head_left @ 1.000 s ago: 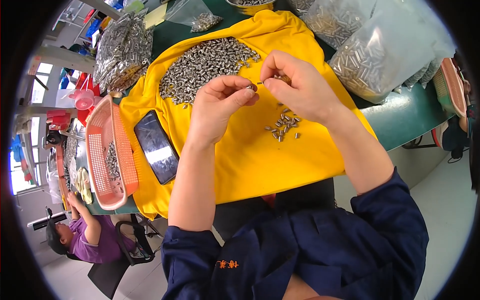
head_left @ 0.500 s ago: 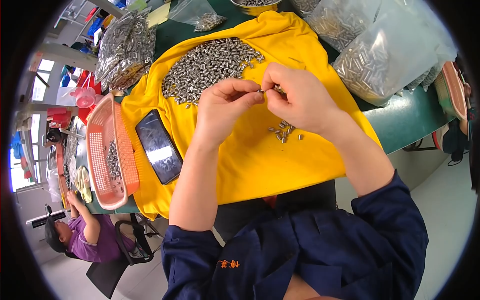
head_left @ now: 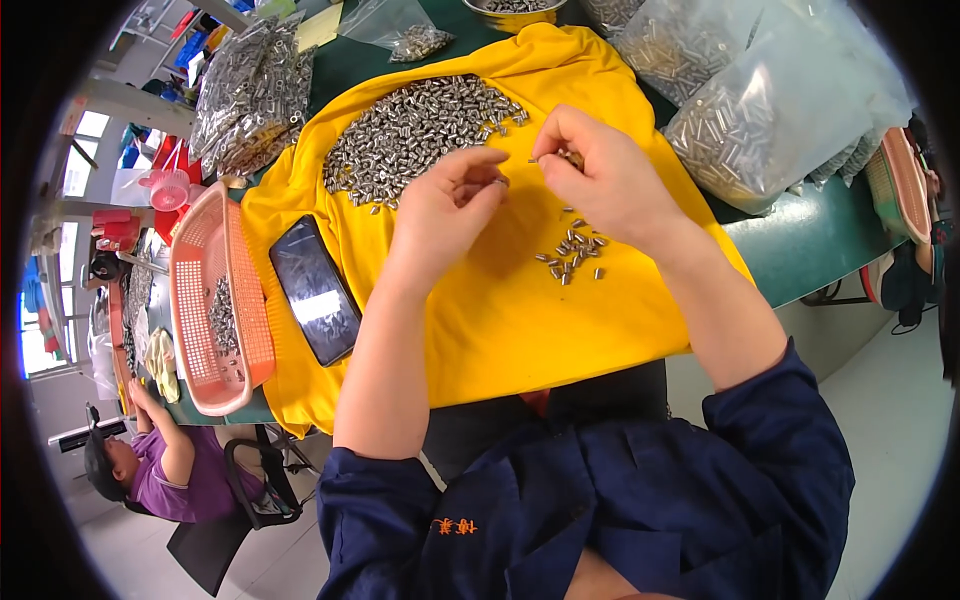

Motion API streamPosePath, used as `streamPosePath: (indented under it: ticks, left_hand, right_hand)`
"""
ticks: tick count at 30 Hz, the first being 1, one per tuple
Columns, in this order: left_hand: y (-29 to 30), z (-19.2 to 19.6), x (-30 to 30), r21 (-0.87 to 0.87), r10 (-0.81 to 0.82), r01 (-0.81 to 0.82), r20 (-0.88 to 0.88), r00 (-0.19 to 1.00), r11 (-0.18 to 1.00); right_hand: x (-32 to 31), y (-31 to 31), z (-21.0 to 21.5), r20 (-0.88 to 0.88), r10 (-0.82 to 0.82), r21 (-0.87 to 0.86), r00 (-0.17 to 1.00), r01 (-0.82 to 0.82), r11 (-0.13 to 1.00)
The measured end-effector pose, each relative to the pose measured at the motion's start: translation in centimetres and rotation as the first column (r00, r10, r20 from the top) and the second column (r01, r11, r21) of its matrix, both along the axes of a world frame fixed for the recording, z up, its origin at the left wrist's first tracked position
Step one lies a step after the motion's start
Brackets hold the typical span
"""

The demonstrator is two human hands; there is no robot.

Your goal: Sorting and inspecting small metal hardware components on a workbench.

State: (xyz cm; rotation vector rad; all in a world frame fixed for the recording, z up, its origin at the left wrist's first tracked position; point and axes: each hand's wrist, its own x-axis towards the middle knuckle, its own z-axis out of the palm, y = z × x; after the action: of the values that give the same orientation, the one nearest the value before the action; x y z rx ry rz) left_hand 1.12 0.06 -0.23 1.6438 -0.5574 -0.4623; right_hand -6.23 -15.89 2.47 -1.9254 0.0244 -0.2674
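Right hand (head_left: 608, 180) is raised over the yellow cloth (head_left: 520, 310), fingertips pinched on a small metal piece (head_left: 548, 158) that sits at the fingertips above the cloth's middle; what kind of piece it is cannot be made out. Left hand (head_left: 448, 205) is level with it, thumb and forefinger curled close together just beside the right fingertips; whether it grips anything cannot be told. Half a second earlier the two hands met at the fingertips; they now stand slightly apart, the left drawn back toward the person.

Clear bags of metal parts (head_left: 760, 100) lie at the cloth's far right, as before. Large heap of metal parts (head_left: 410, 130) covers the cloth's far left part, unchanged. Orange basket (head_left: 215, 300) sits off the cloth's left edge, a dark phone (head_left: 315, 290) on the cloth just beside it. Small scatter of parts (head_left: 572, 255) lies below the right hand, in the same place as earlier
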Motion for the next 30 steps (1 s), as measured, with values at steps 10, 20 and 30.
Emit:
streamPosePath:
  ticks: [10, 20, 30]
  left_hand:
    - [0.4, 0.1, 0.1, -0.199, -0.070, 0.025, -0.219, 0.973, 0.980]
    - [0.3, 0.3, -0.2, -0.463, -0.260, 0.025, -0.451, 0.854, 0.886]
    - [-0.3, 0.7, -0.7, -0.293, -0.123, 0.038, -0.278, 0.953, 0.955]
  right_hand:
    - [-0.2, 0.3, 0.2, 0.095, 0.071, -0.029, 0.993, -0.068, 0.997]
    - [-0.3, 0.5, 0.6, 0.066, 0.091, 0.083, 0.994, -0.097, 0.992]
    - [-0.4, 0.9, 0.2, 0.138, 0.064, -0.253, 0.988, -0.027, 0.967]
